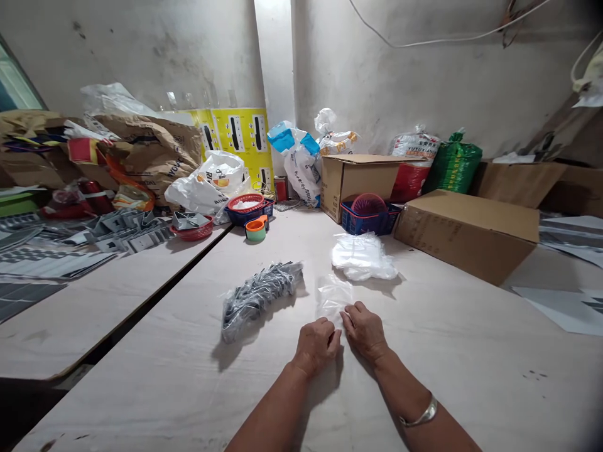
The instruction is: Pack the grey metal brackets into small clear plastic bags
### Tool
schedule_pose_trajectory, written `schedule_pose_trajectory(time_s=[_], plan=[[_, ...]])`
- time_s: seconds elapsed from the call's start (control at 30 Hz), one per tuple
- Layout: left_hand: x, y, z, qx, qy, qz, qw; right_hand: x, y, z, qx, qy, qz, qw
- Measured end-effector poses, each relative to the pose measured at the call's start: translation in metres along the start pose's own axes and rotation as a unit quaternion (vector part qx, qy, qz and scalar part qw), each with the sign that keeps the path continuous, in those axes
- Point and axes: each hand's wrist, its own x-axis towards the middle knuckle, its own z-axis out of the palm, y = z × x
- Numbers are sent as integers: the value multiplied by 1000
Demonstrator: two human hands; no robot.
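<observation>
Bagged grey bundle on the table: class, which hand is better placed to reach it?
Left, probably: the left hand lies nearer the bagged grey bundle, while the right hand sits farther off, on the left hand's far side.

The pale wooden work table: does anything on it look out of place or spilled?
Yes: grey die-cut flat pieces lie loose in a messy heap at the back of the left pale wooden table board, as if spilled. Also, the brown cardboard box on the right sits skewed to the table edge.
</observation>
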Motion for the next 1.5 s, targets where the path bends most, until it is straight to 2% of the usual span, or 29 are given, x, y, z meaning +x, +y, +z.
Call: schedule_pose_trajectory(time_s=[0.27,1.5], plan=[[1,-1,0,-5,7,2,1000,0,-1,1,-30,-21,-19,999],[-1,-1,1,-2,5,-2,1000,-2,1,1,-44,-40,-56,997]])
